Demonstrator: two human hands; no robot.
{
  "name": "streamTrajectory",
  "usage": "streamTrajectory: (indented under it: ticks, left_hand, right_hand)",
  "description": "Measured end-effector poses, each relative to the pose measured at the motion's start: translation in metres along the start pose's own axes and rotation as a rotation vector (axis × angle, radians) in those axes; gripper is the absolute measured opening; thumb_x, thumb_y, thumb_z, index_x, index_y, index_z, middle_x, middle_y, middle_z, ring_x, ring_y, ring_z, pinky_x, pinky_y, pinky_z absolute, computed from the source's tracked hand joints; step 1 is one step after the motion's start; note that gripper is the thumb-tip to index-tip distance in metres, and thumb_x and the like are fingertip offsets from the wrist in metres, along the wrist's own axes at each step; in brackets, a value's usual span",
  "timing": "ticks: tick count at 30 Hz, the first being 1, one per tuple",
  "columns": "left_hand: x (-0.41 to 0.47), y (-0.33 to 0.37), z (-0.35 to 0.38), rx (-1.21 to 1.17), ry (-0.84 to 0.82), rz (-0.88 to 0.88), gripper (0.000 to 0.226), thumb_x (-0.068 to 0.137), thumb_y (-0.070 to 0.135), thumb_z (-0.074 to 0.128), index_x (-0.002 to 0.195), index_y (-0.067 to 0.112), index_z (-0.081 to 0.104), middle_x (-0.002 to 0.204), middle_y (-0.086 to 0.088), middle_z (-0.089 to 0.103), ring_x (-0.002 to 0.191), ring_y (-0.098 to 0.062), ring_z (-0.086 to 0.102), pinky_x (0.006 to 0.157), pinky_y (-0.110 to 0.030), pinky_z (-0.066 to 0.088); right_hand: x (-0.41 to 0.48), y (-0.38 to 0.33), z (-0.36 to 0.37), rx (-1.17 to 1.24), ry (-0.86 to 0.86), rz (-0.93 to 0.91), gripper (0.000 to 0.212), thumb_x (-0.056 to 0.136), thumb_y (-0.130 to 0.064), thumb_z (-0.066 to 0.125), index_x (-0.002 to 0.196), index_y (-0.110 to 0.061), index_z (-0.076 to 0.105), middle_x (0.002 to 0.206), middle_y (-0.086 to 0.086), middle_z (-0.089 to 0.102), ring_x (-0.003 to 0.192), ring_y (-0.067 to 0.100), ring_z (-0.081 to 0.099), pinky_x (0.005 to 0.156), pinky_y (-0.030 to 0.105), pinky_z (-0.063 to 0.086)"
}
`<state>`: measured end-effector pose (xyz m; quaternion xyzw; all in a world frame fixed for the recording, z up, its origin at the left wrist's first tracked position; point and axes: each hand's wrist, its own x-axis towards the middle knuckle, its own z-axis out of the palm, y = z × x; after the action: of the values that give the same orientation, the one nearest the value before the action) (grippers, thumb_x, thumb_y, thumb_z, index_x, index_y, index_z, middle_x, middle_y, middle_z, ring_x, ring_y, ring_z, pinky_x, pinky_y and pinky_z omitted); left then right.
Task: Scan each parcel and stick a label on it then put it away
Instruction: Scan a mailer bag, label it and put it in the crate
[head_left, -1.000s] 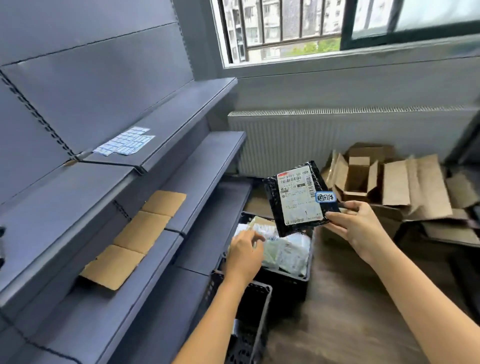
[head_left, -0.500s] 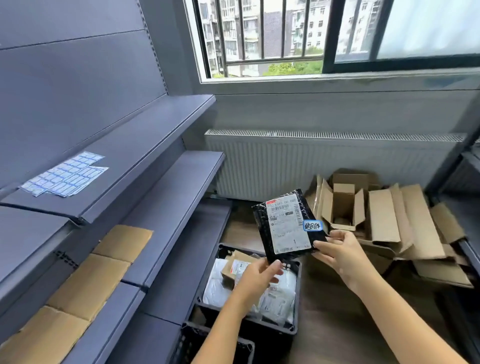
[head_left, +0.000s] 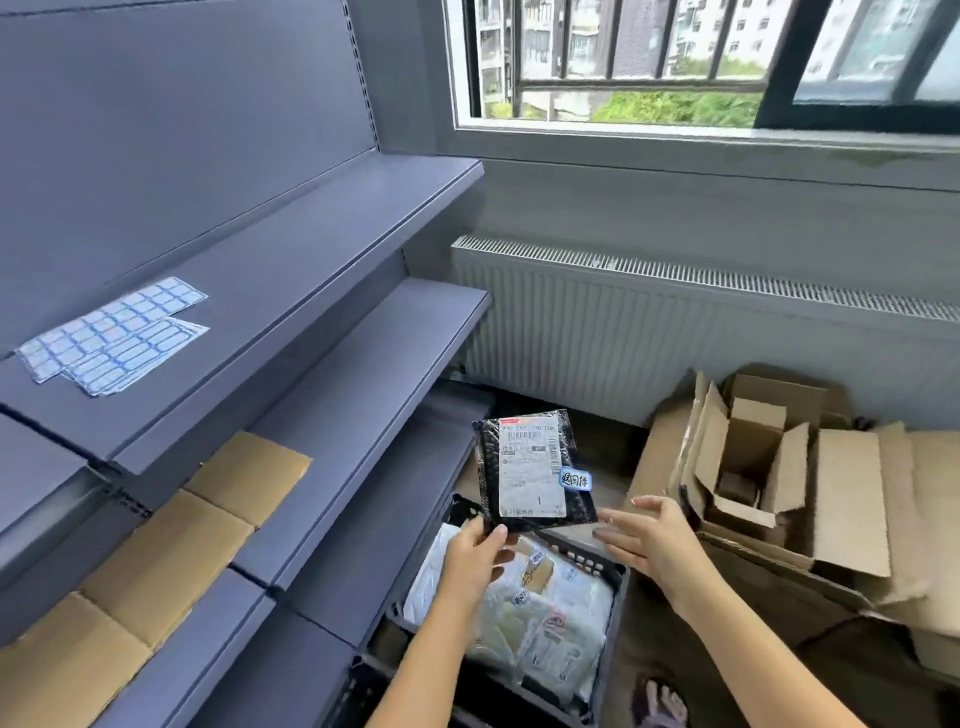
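Above the crate (head_left: 618, 577), the black parcel (head_left: 530, 467) rises upright from the pinching grip of the left hand (head_left: 475, 556), nearer the shelves (head_left: 374, 358); the right hand (head_left: 649, 540) hovers released beside it.

- The fine print on your black parcel's (head_left: 488, 467) shipping label (head_left: 531, 470) is too small to read.
- Your left hand (head_left: 475, 558) covers that parcel's lower left corner, and the fingers behind it are out of sight.
- Your forearms and the bottom edge cut off the crate's (head_left: 613, 571) near end.
- The right edge crops the cardboard boxes (head_left: 841, 499).
- You cannot read the label sheets (head_left: 111, 335) on the shelf (head_left: 311, 270); they are too small.
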<state>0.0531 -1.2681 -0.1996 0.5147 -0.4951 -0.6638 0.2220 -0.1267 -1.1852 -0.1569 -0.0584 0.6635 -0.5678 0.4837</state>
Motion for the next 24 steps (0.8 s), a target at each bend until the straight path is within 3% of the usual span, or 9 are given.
streamTrajectory:
  ticks: [4,8,10,15,22,24]
  left_hand:
    - [0.029,-0.015,0.007,-0.054,0.116,-0.06,0.014,0.098,0.012,0.048,0.095,0.017,0.061,0.081,0.003,0.066,0.069,-0.01,0.058,0.069,-0.026,0.043]
    - [0.058,-0.042,0.03,-0.132,0.259,-0.146,0.013,0.098,0.01,0.048,0.102,0.011,0.06,0.078,0.0,0.065,0.063,-0.009,0.054,0.053,-0.018,0.041]
    - [0.069,-0.058,0.044,-0.17,0.324,-0.207,0.016,0.098,0.01,0.047,0.108,0.007,0.059,0.078,0.0,0.064,0.062,-0.009,0.053,0.048,-0.014,0.039]
    - [0.097,-0.107,0.083,-0.246,0.424,-0.317,0.009,0.097,0.008,0.048,0.098,0.013,0.056,0.079,0.002,0.061,0.063,-0.009,0.051,0.048,-0.011,0.04]
    - [0.158,-0.207,0.129,-0.344,0.447,-0.509,0.027,0.098,0.008,0.048,0.124,0.007,0.049,0.077,0.001,0.06,0.06,-0.008,0.051,0.047,-0.011,0.041]
    - [0.178,-0.232,0.142,-0.334,0.449,-0.552,0.03,0.098,0.007,0.046,0.127,0.001,0.047,0.076,0.001,0.06,0.061,-0.011,0.051,0.048,-0.011,0.041]
  right_hand:
    - [0.041,-0.009,0.0,-0.098,-0.088,0.058,0.029,0.091,0.005,0.053,0.112,-0.008,0.038,0.103,0.02,0.063,0.079,0.033,0.065,0.075,0.037,0.053]
    - [0.086,-0.017,-0.005,-0.218,-0.201,0.131,0.017,0.092,0.005,0.05,0.096,-0.009,0.042,0.09,0.015,0.064,0.072,0.029,0.064,0.053,0.026,0.055]
    - [0.113,-0.015,-0.011,-0.297,-0.236,0.17,0.016,0.094,0.003,0.047,0.089,-0.012,0.043,0.091,0.013,0.065,0.07,0.026,0.065,0.053,0.026,0.053]
    - [0.169,0.012,-0.025,-0.484,-0.311,0.283,0.016,0.094,0.0,0.044,0.086,-0.014,0.046,0.093,0.009,0.066,0.068,0.021,0.068,0.064,0.03,0.049]
    - [0.238,0.1,-0.048,-0.48,-0.263,0.456,0.014,0.096,-0.002,0.042,0.088,-0.013,0.045,0.093,0.012,0.066,0.065,0.019,0.067,0.051,0.02,0.05]
    - [0.258,0.125,-0.052,-0.497,-0.239,0.479,0.014,0.095,-0.001,0.042,0.089,-0.012,0.047,0.094,0.013,0.067,0.071,0.023,0.067,0.057,0.024,0.052]
